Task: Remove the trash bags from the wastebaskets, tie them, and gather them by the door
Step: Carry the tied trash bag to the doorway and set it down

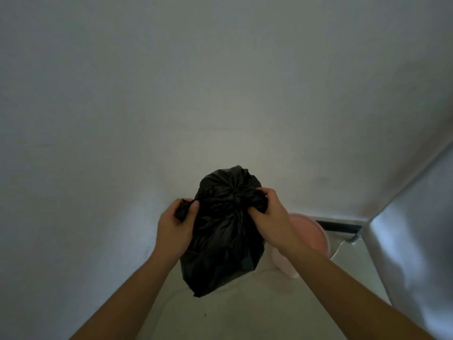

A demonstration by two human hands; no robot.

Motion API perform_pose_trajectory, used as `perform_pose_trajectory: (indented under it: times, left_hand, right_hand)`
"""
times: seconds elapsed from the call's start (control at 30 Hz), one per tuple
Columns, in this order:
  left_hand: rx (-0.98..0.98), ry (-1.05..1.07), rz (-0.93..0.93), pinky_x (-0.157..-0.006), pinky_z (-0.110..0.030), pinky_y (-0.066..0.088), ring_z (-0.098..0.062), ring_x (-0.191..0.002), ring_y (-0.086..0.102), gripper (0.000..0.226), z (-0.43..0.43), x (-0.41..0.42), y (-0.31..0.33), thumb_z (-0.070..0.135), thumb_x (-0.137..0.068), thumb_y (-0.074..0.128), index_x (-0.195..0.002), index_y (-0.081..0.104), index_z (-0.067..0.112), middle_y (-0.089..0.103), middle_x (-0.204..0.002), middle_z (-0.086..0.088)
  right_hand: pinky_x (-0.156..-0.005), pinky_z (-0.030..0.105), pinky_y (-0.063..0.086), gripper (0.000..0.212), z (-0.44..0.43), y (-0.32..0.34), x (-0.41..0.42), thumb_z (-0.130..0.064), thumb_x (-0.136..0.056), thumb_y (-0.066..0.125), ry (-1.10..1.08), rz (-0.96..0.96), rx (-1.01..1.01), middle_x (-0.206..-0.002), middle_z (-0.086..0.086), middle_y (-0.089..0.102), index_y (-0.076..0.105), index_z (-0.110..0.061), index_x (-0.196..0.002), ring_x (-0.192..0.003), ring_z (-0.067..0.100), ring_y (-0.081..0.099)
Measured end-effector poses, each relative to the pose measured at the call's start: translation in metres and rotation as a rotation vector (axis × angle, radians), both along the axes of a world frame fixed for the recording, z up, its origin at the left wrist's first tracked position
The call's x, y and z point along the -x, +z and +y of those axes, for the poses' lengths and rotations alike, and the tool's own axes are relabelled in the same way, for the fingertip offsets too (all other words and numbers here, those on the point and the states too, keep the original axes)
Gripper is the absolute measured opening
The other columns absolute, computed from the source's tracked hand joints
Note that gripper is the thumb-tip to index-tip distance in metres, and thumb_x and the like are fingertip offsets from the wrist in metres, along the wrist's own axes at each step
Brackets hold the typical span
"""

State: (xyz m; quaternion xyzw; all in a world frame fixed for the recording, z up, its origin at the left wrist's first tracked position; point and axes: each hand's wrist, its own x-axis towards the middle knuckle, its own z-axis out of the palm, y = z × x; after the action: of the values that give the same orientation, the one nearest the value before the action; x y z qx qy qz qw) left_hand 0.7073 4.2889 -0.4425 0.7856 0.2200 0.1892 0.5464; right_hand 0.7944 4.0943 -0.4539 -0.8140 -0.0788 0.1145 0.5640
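**Black bag held up in both hands, bin half hidden behind it**

A black trash bag [224, 231] hung in the air in front of a plain pale wall [171, 82], held between the person's two bare hands. Its top was gathered into a bunched centre where the plastic puckered; whether that bunch was a finished knot could not be made out, the dim light and the black film swallowing the detail.

The left hand [175, 228] was closed around one twisted end of the bag, a dark stub of plastic sticking out past the thumb and curled fingers. The right hand [267, 212] was clenched on the other end at the gather, its fingertips buried in the folds and out of sight. Both forearms ran off the bottom edge.

Behind the bag and the right wrist stood a pink wastebasket [311, 238] on the pale floor [232, 315], only part of its rim and side showing; its inside could not be seen. To the right, a blurred, shiny grey panel [411, 241] filled the corner, cut off by the frame, and what it belonged to was unclear. A dark strip [338, 225] ran along the wall's foot there.
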Motion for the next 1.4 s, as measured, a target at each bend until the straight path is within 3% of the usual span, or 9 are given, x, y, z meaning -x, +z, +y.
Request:
perform_pose_trajectory:
  times: [0.13, 0.27, 0.47, 0.67, 0.9, 1.1, 1.17, 1.27, 1.4]
  left_hand:
    - [0.006, 0.005, -0.041, -0.070, -0.014, 0.051, 0.008, -0.073, 0.064, 0.014, 0.022, 0.043, 0.151, 0.030, -0.097, 0.063, -0.088, 0.068, 0.022, 0.071, -0.087, 0.009]
    - [0.007, 0.039, -0.086, -0.075, -0.017, 0.055, -0.002, -0.083, 0.068, 0.022, 0.038, 0.097, 0.241, 0.032, -0.098, 0.062, -0.101, 0.070, 0.012, 0.072, -0.094, 0.002]
    - [0.029, 0.274, -0.163, -0.085, -0.026, 0.055, -0.009, -0.096, 0.071, 0.018, 0.036, 0.211, 0.279, 0.030, -0.098, 0.061, -0.104, 0.073, 0.018, 0.075, -0.103, 0.001]
    - [0.001, 0.703, -0.171, -0.082, -0.022, 0.055, -0.008, -0.097, 0.071, 0.019, -0.027, 0.365, 0.272, 0.030, -0.099, 0.059, -0.106, 0.073, 0.018, 0.075, -0.104, 0.001]
    - [0.001, 1.297, -0.177, -0.082, -0.026, 0.055, -0.014, -0.098, 0.072, 0.018, -0.153, 0.595, 0.288, 0.030, -0.099, 0.060, -0.104, 0.073, 0.018, 0.076, -0.102, -0.002]
    - [-0.041, 1.767, -0.267, -0.085, -0.031, 0.054, -0.015, -0.099, 0.070, 0.016, -0.287, 0.782, 0.310, 0.035, -0.099, 0.060, -0.096, 0.075, 0.029, 0.076, -0.100, 0.002]
    - [-0.046, 1.884, -0.312, -0.083, -0.029, 0.053, -0.014, -0.099, 0.070, 0.019, -0.335, 0.840, 0.312, 0.040, -0.098, 0.059, -0.096, 0.074, 0.029, 0.076, -0.100, 0.002]
    - [-0.063, 2.004, -0.358, -0.094, -0.034, 0.053, -0.013, -0.104, 0.070, 0.025, -0.405, 0.930, 0.310, 0.047, -0.095, 0.060, -0.103, 0.076, 0.030, 0.077, -0.105, 0.004]
    - [-0.098, 2.114, -0.408, -0.097, -0.035, 0.051, -0.012, -0.108, 0.069, 0.020, -0.492, 1.036, 0.309, 0.040, -0.097, 0.059, -0.109, 0.072, 0.030, 0.076, -0.110, 0.004]
  right_hand:
    - [-0.089, 0.033, 0.046, 0.042, 0.022, 0.154, 0.024, -0.024, -0.090, 0.066, 0.060, -0.113, 0.020, -0.118, 0.001, 0.064, 0.050, -0.021, -0.129, -0.109, 0.020, 0.060]
    - [-0.093, 0.034, 0.047, 0.045, 0.044, 0.245, 0.056, -0.026, -0.092, 0.065, 0.173, -0.159, -0.036, -0.122, 0.001, 0.062, 0.047, -0.022, -0.133, -0.111, 0.020, 0.059]
    - [-0.089, 0.029, 0.045, 0.041, 0.080, 0.285, 0.112, -0.025, -0.092, 0.066, 0.490, -0.238, -0.092, -0.119, -0.003, 0.062, 0.049, -0.025, -0.130, -0.112, 0.017, 0.059]
    - [-0.093, 0.032, 0.051, 0.040, 0.111, 0.284, 0.218, -0.029, -0.091, 0.068, 0.907, -0.222, -0.222, -0.116, -0.009, 0.064, 0.051, -0.028, -0.127, -0.109, 0.012, 0.062]
    - [-0.094, 0.033, 0.051, 0.042, 0.118, 0.294, 0.457, -0.031, -0.093, 0.066, 1.469, -0.108, -0.284, -0.118, -0.010, 0.063, 0.049, -0.027, -0.131, -0.108, 0.010, 0.062]
    - [-0.086, 0.025, 0.049, 0.038, 0.050, 0.311, 0.696, -0.030, -0.095, 0.063, 1.853, -0.010, -0.357, -0.115, -0.014, 0.061, 0.047, -0.030, -0.129, -0.106, 0.005, 0.060]
    - [-0.084, 0.023, 0.049, 0.036, 0.021, 0.313, 0.775, -0.031, -0.095, 0.062, 1.959, 0.011, -0.367, -0.114, -0.016, 0.061, 0.047, -0.030, -0.129, -0.104, 0.002, 0.060]
    - [-0.083, 0.024, 0.050, 0.033, -0.025, 0.316, 0.890, -0.030, -0.095, 0.061, 2.109, 0.020, -0.367, -0.112, -0.013, 0.062, 0.049, -0.029, -0.126, -0.102, 0.004, 0.061]
    - [-0.075, 0.018, 0.046, 0.029, -0.087, 0.318, 1.032, -0.025, -0.096, 0.060, 2.285, 0.073, -0.366, -0.109, -0.012, 0.063, 0.050, -0.029, -0.123, -0.099, 0.003, 0.061]
